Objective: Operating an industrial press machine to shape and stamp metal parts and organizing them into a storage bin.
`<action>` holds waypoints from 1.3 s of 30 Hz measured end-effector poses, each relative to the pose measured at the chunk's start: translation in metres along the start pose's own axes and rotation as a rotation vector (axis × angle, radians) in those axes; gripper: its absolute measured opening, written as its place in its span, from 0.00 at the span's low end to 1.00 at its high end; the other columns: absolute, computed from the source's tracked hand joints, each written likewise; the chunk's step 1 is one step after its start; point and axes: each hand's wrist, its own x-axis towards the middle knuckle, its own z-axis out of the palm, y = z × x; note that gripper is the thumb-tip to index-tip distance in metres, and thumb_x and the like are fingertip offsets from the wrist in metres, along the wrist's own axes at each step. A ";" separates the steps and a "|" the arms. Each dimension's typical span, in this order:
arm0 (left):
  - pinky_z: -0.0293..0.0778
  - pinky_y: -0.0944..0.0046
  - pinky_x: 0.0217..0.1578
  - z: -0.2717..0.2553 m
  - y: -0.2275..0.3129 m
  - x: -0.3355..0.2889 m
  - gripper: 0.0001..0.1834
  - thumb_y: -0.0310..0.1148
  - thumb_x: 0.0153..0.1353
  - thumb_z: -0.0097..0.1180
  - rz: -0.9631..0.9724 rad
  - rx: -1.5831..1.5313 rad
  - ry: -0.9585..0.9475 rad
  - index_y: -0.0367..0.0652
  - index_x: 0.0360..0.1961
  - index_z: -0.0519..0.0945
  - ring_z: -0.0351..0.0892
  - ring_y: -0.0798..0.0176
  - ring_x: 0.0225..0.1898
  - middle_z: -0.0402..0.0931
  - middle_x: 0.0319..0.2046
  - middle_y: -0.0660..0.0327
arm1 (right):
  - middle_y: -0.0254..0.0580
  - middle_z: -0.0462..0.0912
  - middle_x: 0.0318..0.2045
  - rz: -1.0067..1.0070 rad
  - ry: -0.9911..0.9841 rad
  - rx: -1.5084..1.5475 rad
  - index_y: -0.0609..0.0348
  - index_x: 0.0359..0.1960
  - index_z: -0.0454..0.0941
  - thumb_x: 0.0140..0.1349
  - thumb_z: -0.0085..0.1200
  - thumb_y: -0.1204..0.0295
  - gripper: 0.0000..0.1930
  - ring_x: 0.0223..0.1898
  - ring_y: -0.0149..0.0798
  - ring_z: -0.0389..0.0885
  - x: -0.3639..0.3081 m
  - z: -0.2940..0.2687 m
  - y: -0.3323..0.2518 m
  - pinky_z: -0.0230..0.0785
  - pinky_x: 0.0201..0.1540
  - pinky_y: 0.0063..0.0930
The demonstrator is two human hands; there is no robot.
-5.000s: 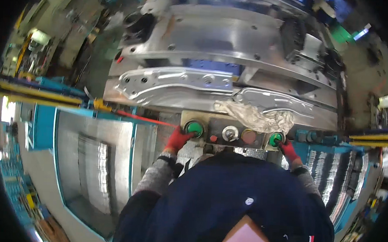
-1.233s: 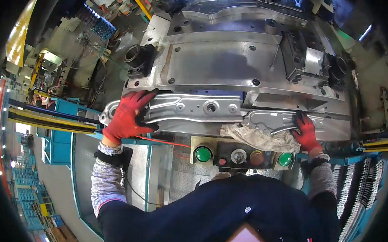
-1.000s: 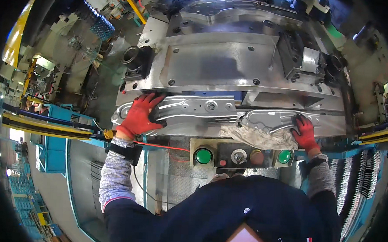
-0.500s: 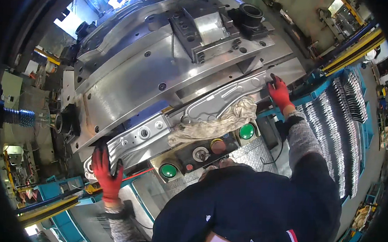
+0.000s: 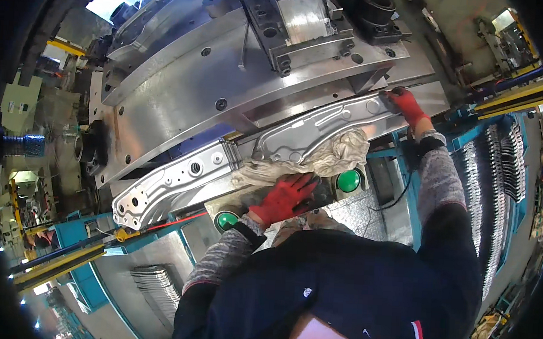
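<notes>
Touching a silvery pressed-metal panel (image 5: 323,124) at its right end
My red-gloved right hand (image 5: 405,106) was there, the panel running leftward from it; whether it gripped I couldn't tell. My red-gloved left hand (image 5: 285,198), fingers spread, was over the black control box (image 5: 326,191) beside the crumpled beige cloth (image 5: 341,155).

Along the near edge of the press die (image 5: 177,100), the left stamped panel (image 5: 171,181) adjoins the right stamped panel (image 5: 314,125); the rag (image 5: 343,152) lies before the latter, behind the button console (image 5: 326,189).
</notes>
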 end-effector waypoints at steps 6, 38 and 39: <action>0.65 0.47 0.53 -0.002 0.004 0.000 0.31 0.46 0.58 0.53 -0.034 -0.008 0.024 0.44 0.61 0.67 0.68 0.45 0.55 0.65 0.58 0.47 | 0.37 0.79 0.47 -0.250 -0.165 0.218 0.60 0.52 0.75 0.58 0.56 0.67 0.20 0.48 0.34 0.76 -0.053 -0.025 -0.026 0.67 0.50 0.28; 0.63 0.47 0.55 0.031 -0.033 0.146 0.26 0.34 0.52 0.57 0.031 -0.188 0.255 0.53 0.55 0.74 0.65 0.48 0.57 0.70 0.53 0.53 | 0.52 0.70 0.60 -0.409 0.996 -0.492 0.67 0.60 0.66 0.56 0.59 0.76 0.29 0.61 0.46 0.68 -0.375 -0.126 0.031 0.56 0.65 0.40; 0.63 0.47 0.55 0.038 -0.037 0.150 0.26 0.34 0.52 0.57 -0.008 -0.216 0.374 0.53 0.55 0.74 0.66 0.47 0.57 0.71 0.52 0.53 | 0.52 0.69 0.60 -0.422 0.992 -0.288 0.68 0.61 0.66 0.56 0.59 0.76 0.29 0.61 0.46 0.68 -0.381 -0.131 0.045 0.57 0.64 0.40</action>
